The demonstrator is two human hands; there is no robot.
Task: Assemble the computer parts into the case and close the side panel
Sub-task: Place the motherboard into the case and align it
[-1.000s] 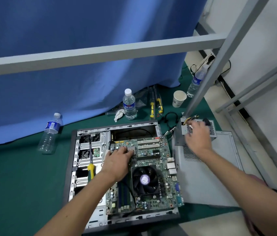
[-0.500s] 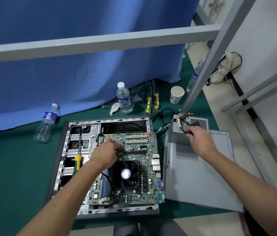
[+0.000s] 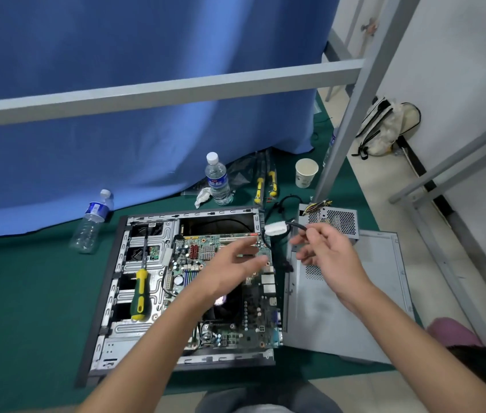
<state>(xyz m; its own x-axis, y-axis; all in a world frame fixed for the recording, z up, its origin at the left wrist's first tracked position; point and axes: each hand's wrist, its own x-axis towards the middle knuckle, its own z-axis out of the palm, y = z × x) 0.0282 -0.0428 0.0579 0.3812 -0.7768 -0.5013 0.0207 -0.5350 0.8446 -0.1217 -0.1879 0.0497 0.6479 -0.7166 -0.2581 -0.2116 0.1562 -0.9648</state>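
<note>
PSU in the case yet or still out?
Out. The power supply sits on the detached side panel, right of the open case; the right hand holds its cable.

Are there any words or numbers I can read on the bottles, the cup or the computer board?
None can be read.
Upright clear plastic bottle, blue label: too blurred.
Lying clear plastic bottle, blue label: too blurred.
White paper cup: faint print, too small.
Green motherboard: markings too small.

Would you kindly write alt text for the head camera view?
A person's right hand pinches a black cable with a white connector above an open computer case holding a motherboard; the left hand hovers open. A screwdriver lies inside.
</note>
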